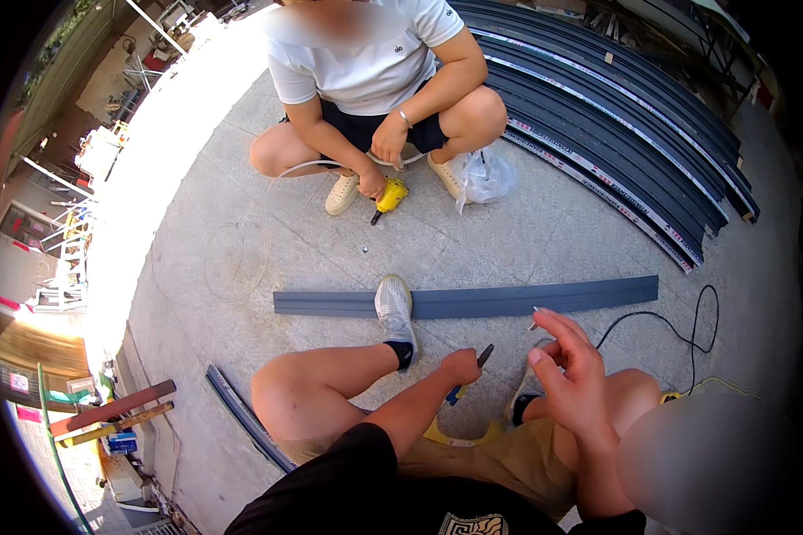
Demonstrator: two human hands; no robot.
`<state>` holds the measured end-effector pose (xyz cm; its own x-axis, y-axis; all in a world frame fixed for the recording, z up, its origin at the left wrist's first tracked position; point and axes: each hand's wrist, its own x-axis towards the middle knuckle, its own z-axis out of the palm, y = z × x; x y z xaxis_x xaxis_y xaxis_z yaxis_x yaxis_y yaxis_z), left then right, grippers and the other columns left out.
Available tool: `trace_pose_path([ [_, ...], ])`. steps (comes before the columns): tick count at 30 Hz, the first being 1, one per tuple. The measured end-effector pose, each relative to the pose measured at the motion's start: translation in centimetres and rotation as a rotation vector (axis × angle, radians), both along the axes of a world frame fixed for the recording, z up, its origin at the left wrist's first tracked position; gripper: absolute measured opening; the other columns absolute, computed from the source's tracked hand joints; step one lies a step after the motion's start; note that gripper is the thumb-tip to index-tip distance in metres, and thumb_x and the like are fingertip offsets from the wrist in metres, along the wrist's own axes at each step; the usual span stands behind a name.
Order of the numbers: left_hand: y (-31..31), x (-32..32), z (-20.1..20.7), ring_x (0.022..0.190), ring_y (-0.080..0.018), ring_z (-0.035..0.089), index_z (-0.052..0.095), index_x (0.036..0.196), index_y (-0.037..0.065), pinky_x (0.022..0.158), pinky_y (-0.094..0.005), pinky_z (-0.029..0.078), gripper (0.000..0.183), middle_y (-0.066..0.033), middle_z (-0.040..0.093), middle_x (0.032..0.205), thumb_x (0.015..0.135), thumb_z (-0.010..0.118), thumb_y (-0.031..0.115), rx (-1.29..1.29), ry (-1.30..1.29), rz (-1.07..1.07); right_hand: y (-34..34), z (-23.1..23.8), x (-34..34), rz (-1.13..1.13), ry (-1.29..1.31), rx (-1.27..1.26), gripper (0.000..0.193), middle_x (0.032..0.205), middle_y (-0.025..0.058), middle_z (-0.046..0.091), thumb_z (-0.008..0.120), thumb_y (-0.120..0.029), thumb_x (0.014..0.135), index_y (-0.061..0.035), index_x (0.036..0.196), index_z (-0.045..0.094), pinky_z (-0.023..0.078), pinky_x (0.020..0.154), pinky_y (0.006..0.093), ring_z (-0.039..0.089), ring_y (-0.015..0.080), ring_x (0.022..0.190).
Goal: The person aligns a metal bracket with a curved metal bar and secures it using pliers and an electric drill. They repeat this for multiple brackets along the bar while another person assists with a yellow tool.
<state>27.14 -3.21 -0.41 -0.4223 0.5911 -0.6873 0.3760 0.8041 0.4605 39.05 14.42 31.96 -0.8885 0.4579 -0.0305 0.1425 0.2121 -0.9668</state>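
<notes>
Clocked from the right hand [569, 379], the gap toward the left hand [459, 367] at nine would let a hand pass, though the dark-tipped hand tool [485, 356] juts into it and the right shoe [520, 383] sits low at eight; at twelve the flat blue-grey strip [526, 299] lies crosswise, low enough to reach over, while the left shoe [393, 308] at ten covers part of it; beyond, the concrete floor [509, 245] offers a wide lane, bounded by the yellow power driver [391, 193] toward half past ten, the clear plastic bag [488, 180] at eleven and the stacked dark profiles [616, 125] toward one; a loose black cable [694, 344] loops at two; the right knee [635, 394] closes off four.
</notes>
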Motion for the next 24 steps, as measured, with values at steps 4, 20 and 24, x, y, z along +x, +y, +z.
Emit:
trace_pose_path([
  [4,1.5,-1.8,5.1,0.075,-0.0254,0.074,0.074,0.107,0.004,0.070,-0.0415,0.059,0.034,-0.0151,0.081,0.100,0.093,0.082,0.034,0.068,-0.274,0.153,0.1,-1.0,0.3,-0.092,0.118,-0.135,0.047,0.149,0.0188,0.066,0.080,-0.003,0.095,0.0010,0.141,0.070,0.059,0.078,0.0277,0.068,0.0098,0.085],
  [20,-3.7,6.2,26.6,0.064,-0.0012,0.050,0.036,0.168,0.019,0.053,-0.0153,0.041,0.063,-0.0214,0.066,0.145,0.112,0.060,0.004,0.910,-1.437,0.864,1.7,-1.2,0.7,-0.311,0.311,-0.413,0.020,0.128,0.0113,0.074,0.075,0.003,0.100,-0.0042,0.117,0.066,0.051,0.071,0.0225,0.059,0.0047,0.079],
  [24,-4.9,6.9,27.0,0.060,-0.0003,0.049,0.038,0.168,0.016,0.052,-0.0150,0.040,0.061,-0.0221,0.067,0.145,0.112,0.060,0.004,0.908,-1.513,0.841,1.2,-1.9,1.1,-0.285,0.296,-0.416,0.026,0.127,0.0091,0.071,0.076,0.002,0.100,-0.0041,0.122,0.064,0.053,0.076,0.0226,0.060,0.0058,0.086],
])
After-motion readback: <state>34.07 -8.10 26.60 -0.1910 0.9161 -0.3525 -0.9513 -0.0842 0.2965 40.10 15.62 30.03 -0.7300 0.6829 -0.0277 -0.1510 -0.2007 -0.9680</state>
